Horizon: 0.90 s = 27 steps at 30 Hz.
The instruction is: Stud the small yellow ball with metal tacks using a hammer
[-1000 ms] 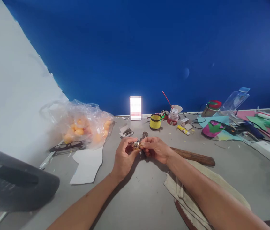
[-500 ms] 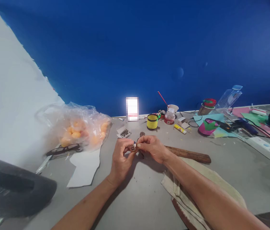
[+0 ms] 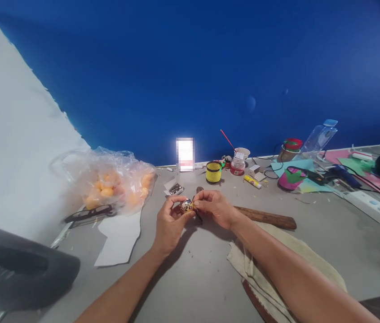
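Observation:
A small yellow ball (image 3: 187, 205) studded with shiny round metal tack heads is pinched between the thumb and fingers of my left hand (image 3: 170, 224). My right hand (image 3: 217, 208) is closed at the ball's right side, thumb and forefinger pressed together; what sits between them is too small to make out. Just beyond my hands lies an open little box (image 3: 175, 188) of silvery tacks. A hammer (image 3: 267, 217) with a wooden handle rests on the table behind my right hand, its head partly hidden by the fingers.
To the left are a clear plastic bag (image 3: 109, 188) of orange round things, glasses (image 3: 89, 214), white paper (image 3: 119, 240) and a dark cylinder (image 3: 24, 264). A yellow cup (image 3: 213, 172) and glue stick (image 3: 252, 181) stand or lie behind. Beige cloth (image 3: 298, 255) lies under my right forearm.
The ball has turned slightly in my left fingers, showing more tack heads and yellow surface. Both hands stay in nearly the same place.

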### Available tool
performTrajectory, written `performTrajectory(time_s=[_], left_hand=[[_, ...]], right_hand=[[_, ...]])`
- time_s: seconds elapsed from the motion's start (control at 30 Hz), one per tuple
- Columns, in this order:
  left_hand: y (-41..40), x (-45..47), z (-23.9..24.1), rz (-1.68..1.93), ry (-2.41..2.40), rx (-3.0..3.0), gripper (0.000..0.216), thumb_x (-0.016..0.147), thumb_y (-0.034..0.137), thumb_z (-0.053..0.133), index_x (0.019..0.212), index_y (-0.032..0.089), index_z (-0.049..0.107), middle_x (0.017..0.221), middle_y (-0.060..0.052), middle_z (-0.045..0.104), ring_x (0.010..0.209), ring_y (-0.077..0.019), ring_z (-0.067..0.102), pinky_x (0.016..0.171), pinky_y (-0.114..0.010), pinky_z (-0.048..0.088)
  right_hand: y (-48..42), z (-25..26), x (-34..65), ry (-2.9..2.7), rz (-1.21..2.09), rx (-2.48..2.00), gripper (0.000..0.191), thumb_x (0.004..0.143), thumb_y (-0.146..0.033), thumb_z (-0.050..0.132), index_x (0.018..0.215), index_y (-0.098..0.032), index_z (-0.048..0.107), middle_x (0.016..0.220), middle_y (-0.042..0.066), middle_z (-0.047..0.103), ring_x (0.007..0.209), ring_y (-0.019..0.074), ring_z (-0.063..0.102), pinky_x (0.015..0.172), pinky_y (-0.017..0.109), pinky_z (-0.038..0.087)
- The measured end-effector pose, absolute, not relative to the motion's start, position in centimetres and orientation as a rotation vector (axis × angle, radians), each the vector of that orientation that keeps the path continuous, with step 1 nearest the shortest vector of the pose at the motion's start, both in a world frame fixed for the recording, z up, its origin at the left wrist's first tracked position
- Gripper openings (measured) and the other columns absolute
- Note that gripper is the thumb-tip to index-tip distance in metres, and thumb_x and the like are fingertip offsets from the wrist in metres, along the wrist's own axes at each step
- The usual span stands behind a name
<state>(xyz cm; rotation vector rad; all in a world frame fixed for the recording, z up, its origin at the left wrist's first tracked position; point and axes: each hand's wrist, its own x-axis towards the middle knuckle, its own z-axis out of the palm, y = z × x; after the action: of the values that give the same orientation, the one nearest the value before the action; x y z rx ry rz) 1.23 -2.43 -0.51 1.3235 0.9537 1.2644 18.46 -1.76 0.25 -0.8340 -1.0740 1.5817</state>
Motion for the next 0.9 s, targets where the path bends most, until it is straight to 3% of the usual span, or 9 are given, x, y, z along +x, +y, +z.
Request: performTrajectory(time_s=[0.47, 0.9], left_hand=[[-2.33, 1.25, -0.08, 1.221, 0.946, 1.199, 0.05, 0.061, 0.027, 0.09, 0.101, 0.018, 0.063, 0.084, 0.0, 0.074, 0.075, -0.0162, 0.072, 0.071, -0.026, 0.058], [-2.01, 1.19, -0.13, 1.203, 0.86, 1.195, 0.049, 0.064, 0.029, 0.09, 0.107, 0.018, 0.068, 0.094, -0.003, 0.076, 0.076, -0.017, 0.072, 0.071, -0.03, 0.061]], right_hand=[[-1.66, 0.43, 18.87, -0.988, 1.73, -0.824, 0.039, 0.059, -0.044, 0.095, 0.07, -0.016, 0.07, 0.064, 0.0, 0.066, 0.052, 0.0091, 0.05, 0.052, 0.025, 0.038], [-1.77, 1.15, 19.12, -1.036, 1.692, -0.86, 0.041, 0.059, -0.046, 0.094, 0.071, -0.015, 0.069, 0.066, 0.002, 0.068, 0.054, 0.0096, 0.053, 0.052, 0.024, 0.032]])
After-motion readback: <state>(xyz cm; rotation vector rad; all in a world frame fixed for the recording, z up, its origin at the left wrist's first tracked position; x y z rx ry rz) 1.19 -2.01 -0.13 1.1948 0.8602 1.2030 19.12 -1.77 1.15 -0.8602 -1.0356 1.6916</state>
